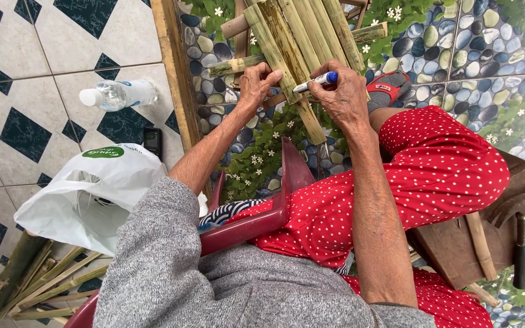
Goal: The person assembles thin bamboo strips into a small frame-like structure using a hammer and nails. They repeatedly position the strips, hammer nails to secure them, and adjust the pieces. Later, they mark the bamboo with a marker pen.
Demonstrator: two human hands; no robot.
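Note:
A frame of split bamboo slats (299, 36) lies on a pebble-and-flower patterned mat, reaching away from me. My left hand (256, 82) grips the near end of one slat, fingers curled over it. My right hand (344, 94) holds a white marker with a blue cap (316, 81), its tip pointing left onto a slat beside the left hand. My legs in red dotted cloth stretch under the right arm, and a red plastic stool edge (287, 182) shows below.
A clear water bottle (120, 94) and a dark phone (152, 141) lie on the tiled floor at left. A white plastic bag (92, 194) sits nearer. Loose bamboo strips (37, 279) lie bottom left. A wooden block with a hammer (521, 249) is at right.

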